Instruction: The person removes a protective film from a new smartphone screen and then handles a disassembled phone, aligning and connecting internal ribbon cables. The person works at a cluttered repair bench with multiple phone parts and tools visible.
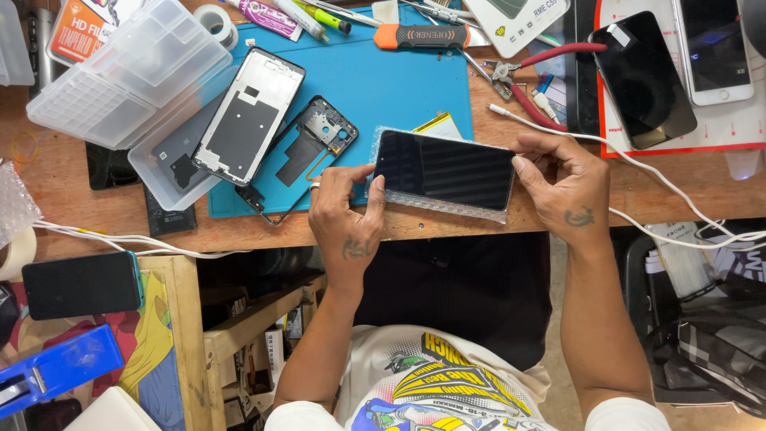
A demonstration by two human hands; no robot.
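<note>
A dark phone screen panel [444, 169] rests on a strip of clear bubble wrap [447, 206] at the front edge of the wooden bench. My left hand [345, 214] pinches the panel's left end. My right hand [562, 183] grips its right end with thumb and fingers. Just left of it, on the blue work mat [383, 80], lie a black phone mid-frame [302, 152] with exposed parts and a silver phone back frame [249, 116].
Clear plastic organiser boxes [132, 76] sit at the back left. An orange-handled tool [419, 36], red pliers [527, 72], two phones [645, 76] and a white cable [638, 164] lie at the back right. A black phone [80, 283] rests on a lower shelf at the left.
</note>
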